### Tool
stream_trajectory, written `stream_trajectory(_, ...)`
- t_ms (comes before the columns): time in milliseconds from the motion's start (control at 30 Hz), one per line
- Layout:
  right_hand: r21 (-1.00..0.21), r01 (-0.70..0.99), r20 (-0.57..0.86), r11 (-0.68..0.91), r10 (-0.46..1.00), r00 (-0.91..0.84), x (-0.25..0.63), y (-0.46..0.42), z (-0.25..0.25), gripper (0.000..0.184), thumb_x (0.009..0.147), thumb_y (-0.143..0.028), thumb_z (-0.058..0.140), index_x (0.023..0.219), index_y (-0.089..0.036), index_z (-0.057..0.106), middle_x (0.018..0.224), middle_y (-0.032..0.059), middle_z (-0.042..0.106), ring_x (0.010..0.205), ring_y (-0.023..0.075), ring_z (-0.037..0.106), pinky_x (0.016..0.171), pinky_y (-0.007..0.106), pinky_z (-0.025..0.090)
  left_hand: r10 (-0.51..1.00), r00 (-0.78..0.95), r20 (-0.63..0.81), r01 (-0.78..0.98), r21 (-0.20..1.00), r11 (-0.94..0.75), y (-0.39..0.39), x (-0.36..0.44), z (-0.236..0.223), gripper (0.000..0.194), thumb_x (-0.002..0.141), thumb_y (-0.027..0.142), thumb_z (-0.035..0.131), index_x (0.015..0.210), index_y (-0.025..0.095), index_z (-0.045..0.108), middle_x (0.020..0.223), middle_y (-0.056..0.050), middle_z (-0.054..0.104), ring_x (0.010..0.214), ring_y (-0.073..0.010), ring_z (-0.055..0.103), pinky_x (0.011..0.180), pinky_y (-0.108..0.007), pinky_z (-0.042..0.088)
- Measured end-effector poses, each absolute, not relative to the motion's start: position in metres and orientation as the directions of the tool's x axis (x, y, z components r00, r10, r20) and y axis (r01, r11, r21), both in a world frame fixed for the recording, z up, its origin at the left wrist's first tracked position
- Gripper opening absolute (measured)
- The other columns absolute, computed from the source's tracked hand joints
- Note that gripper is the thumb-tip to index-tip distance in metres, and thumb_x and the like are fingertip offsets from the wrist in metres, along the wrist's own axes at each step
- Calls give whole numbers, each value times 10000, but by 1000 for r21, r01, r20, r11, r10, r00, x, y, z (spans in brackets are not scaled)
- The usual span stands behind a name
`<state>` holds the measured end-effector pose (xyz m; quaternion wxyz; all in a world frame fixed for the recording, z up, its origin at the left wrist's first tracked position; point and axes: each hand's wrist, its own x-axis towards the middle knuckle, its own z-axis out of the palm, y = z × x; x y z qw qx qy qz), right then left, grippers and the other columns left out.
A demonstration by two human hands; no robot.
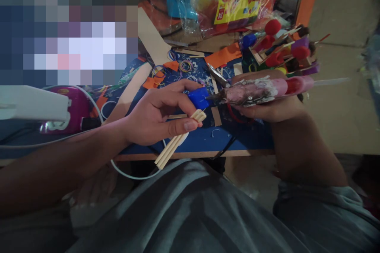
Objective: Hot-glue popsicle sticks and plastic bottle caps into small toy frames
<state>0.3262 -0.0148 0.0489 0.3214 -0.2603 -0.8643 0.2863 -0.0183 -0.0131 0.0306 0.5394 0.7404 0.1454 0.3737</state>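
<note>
My left hand (151, 114) is closed over the table's near side. Its thumb and fingers pinch a small bundle of pale wooden sticks (170, 152) that slants down toward my lap. A blue bottle cap (199, 98) sits at the fingertips of that same hand, just above the sticks. My right hand (274, 110) is wrapped round a pink hot glue gun (252, 91), its body crusted with grey residue. The dark nozzle points left and meets or nearly meets the cap's right side. From the gun's rear sticks out a clear glue stick (332, 81).
Scissors (217, 74), rubber bands (185, 66), orange scraps (224, 55) and shavings litter the blue tabletop (190, 142). Stick-and-cap assemblies (273, 47) crowd the back right, near plastic bags (237, 4). A white cable (133, 177) loops over the front edge beside a magenta power socket (77, 106).
</note>
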Motion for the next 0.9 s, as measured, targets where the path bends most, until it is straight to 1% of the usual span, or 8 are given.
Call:
stream_trajectory(67, -652, 274, 401, 707, 628, -667, 325, -14, 50, 338, 933, -296, 910, 1255, -401, 913, 1120, -11, 935, 913, 267, 901, 851, 373, 765, 630, 677, 380, -178, 915, -361, -12, -18, 32, 292, 862, 535, 1080, 893, 289, 926, 1089, -129, 887, 1275, -346, 825, 1105, -476, 726)
stream_trajectory(200, -658, 263, 386, 706, 616, -687, 323, -14, 54, 81, 960, -293, 870, 1013, -355, 863, 911, -21, 846, 748, 220, 808, 702, 344, 684, 659, 657, 366, -188, 926, -327, -13, -15, 35, 305, 853, 525, 1092, 854, 275, 917, 1112, -127, 872, 1261, -338, 838, 1082, -448, 732)
stream_trajectory(300, -668, 254, 374, 700, 611, -698, 322, -13, 56, 106, 945, -252, 866, 885, -313, 802, 817, -13, 785, 696, 206, 746, 657, 338, 637, 664, 661, 351, -182, 933, -311, -14, -15, 37, 350, 833, 563, 1102, 847, 274, 906, 1130, -127, 869, 1221, -336, 850, 1066, -448, 737)
stream_trajectory(400, -662, 253, 394, 705, 615, -683, 322, -13, 55, 101, 947, -263, 880, 1011, -341, 886, 903, -9, 860, 776, 224, 819, 754, 352, 717, 644, 666, 377, -187, 920, -345, -14, -16, 36, 301, 854, 532, 1089, 871, 289, 911, 1121, -115, 879, 1236, -330, 844, 1109, -457, 722)
stream_trajectory(467, -648, 249, 418, 720, 609, -674, 322, -12, 54, 260, 958, -289, 887, 1195, -385, 931, 1083, -6, 932, 945, 256, 903, 913, 381, 778, 632, 664, 399, -178, 906, -384, -14, -18, 36, 239, 890, 484, 1061, 879, 295, 915, 1076, -103, 884, 1253, -324, 837, 1166, -473, 698)
stream_trajectory(533, -641, 253, 427, 724, 611, -667, 322, -12, 52, 320, 973, -301, 879, 1267, -410, 937, 1186, -15, 950, 1078, 277, 930, 1038, 406, 786, 629, 673, 389, -152, 905, -398, -14, -18, 36, 228, 906, 476, 1044, 865, 295, 912, 1051, -102, 888, 1261, -325, 833, 1195, -488, 682)
stream_trajectory(800, -637, 261, 435, 726, 617, -656, 317, -15, 55, 412, 963, -205, 845, 1304, -423, 920, 1142, -33, 953, 939, 248, 923, 882, 341, 776, 599, 705, 380, -175, 911, -373, -13, -18, 34, 210, 867, 461, 1073, 907, 313, 929, 1033, -110, 896, 1326, -355, 813, 1190, -520, 687)
stream_trajectory(900, -619, 254, 439, 743, 596, -673, 317, -15, 55, 332, 978, -263, 855, 1272, -407, 911, 1101, -22, 941, 901, 245, 905, 836, 350, 762, 621, 701, 351, -155, 925, -348, -13, -18, 34, 245, 867, 495, 1073, 877, 302, 923, 1062, -122, 892, 1300, -357, 817, 1153, -522, 702)
